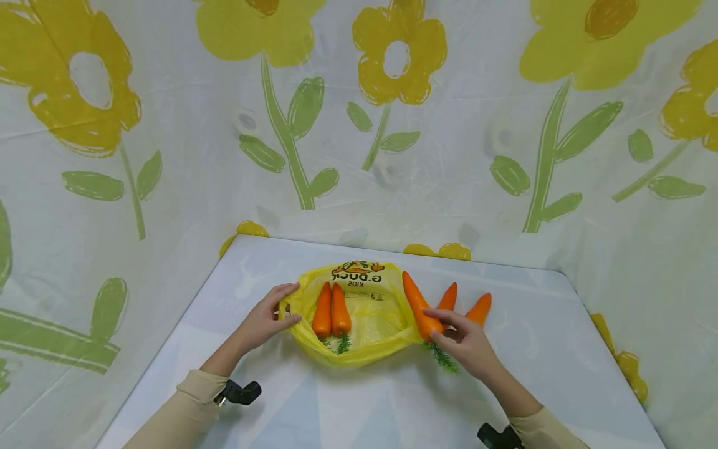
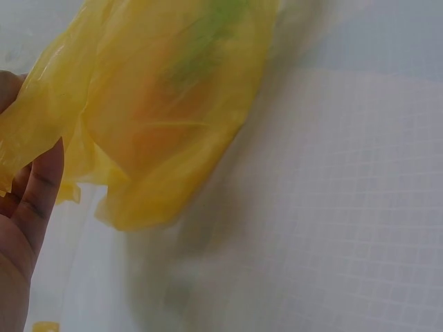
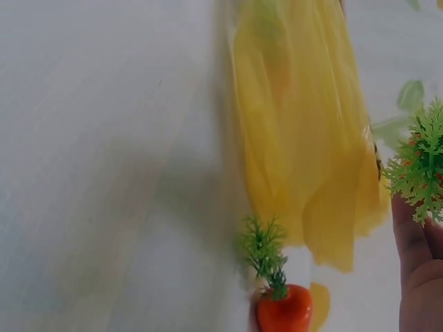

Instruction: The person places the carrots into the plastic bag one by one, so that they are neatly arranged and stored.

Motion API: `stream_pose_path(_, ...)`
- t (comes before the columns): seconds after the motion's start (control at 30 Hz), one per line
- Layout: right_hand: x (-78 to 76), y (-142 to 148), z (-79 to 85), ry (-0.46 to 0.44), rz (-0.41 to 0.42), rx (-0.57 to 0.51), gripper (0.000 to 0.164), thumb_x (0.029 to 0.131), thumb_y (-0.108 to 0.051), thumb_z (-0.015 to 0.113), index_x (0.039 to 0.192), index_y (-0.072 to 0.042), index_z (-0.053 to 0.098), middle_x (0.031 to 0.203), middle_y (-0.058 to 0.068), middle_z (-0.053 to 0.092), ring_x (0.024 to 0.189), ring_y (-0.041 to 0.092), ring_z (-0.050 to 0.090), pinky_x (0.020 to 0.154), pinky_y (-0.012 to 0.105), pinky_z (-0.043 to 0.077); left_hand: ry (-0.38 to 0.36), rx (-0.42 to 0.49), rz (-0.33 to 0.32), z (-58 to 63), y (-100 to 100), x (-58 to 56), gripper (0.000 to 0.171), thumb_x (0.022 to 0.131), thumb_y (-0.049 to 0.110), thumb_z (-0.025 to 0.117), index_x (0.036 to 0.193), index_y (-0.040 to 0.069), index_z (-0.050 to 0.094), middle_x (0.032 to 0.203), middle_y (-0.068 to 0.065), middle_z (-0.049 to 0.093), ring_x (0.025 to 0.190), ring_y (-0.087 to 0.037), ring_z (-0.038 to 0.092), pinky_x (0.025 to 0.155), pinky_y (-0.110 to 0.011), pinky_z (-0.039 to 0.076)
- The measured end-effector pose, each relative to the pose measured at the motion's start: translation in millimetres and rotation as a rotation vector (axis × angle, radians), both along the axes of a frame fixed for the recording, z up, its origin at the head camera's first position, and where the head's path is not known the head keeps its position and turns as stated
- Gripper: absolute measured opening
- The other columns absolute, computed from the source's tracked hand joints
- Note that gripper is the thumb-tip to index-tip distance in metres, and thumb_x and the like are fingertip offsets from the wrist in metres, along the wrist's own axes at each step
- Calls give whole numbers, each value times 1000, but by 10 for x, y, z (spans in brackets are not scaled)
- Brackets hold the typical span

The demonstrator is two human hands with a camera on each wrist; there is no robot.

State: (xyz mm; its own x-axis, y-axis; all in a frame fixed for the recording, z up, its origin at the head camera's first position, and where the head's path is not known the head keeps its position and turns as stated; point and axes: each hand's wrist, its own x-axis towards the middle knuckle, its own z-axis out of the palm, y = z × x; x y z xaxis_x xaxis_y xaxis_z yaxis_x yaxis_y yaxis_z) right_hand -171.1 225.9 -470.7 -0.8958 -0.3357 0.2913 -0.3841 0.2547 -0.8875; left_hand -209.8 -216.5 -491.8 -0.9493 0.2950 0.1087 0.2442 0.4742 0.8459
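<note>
A yellow plastic bag with a printed duck logo lies spread on the table, its mouth facing me. Two orange carrots with green tops, a left one and a right one, lie inside it. My left hand holds the bag's left rim; thin yellow film passes between thumb and fingers in the left wrist view. With my right hand I grip a third carrot beside the bag's right rim, its leafy top hanging below. Two more carrots, one and another, lie behind that hand, partly hidden.
The white table has rounded back corners and a pale pattern. Behind and around it hangs a white curtain printed with yellow flowers. A black device is strapped to each wrist.
</note>
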Motion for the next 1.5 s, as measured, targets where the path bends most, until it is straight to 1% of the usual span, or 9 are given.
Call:
stream_pose_path(0.13,-14,-48,-2,-28,-1,13,36,97,-7,69,133,-7,66,132,14,65,110,10,65,91,24,56,14,-1,-9,-3,3,7,71,94,21,75,154,3,42,156,-22,36,134,-43,47,103,-47,51)
stream_pose_path(0.27,-31,-93,1,-49,1,29,36,97,-11,69,134,-10,67,133,11,65,110,11,65,91,26,57,14,-3,-7,-8,4,3,70,94,21,75,154,3,42,156,-21,36,135,-42,46,103,-48,50)
stream_pose_path(0.5,-63,-176,23,-71,20,23,36,97,-11,70,133,-10,67,134,10,65,109,12,64,90,26,57,16,-8,-8,-15,2,1,71,94,22,74,154,3,41,156,-22,35,134,-43,47,103,-48,51)
stream_pose_path(0.63,-82,-209,35,-85,10,44,36,97,-15,71,133,-11,68,132,9,66,106,13,64,89,25,57,7,6,-10,-7,6,0,72,94,22,74,154,4,41,156,-21,36,134,-42,47,103,-47,51)
stream_pose_path(0.77,-93,-245,60,-101,5,60,37,96,-17,72,132,-12,68,133,7,66,108,14,64,89,25,57,-5,16,-7,-6,11,-5,71,93,21,75,154,5,42,156,-20,36,134,-42,47,103,-47,50)
stream_pose_path(0.97,-136,-338,99,-127,17,62,37,96,-20,72,132,-14,68,135,6,65,114,21,63,91,25,57,-4,26,-10,7,12,3,70,93,20,75,154,4,43,155,-21,36,134,-42,47,103,-48,50)
stream_pose_path(1.1,-170,-412,124,-140,25,71,37,96,-20,73,132,-14,69,134,6,65,115,24,63,91,24,56,3,24,-10,16,10,13,70,94,21,75,153,3,43,155,-21,37,134,-42,47,103,-49,50)
stream_pose_path(1.3,-219,-513,99,-164,41,84,37,95,-18,73,132,-12,69,135,8,65,112,24,62,90,25,57,7,24,-15,-2,12,7,70,94,21,75,153,4,43,155,-21,37,134,-42,47,103,-46,51)
stream_pose_path(1.5,-265,-590,76,-169,64,96,37,96,-20,72,133,-16,68,136,5,64,109,24,64,90,25,57,26,17,-24,-6,-1,2,70,94,21,75,154,4,43,154,-21,38,133,-42,47,102,-48,52)
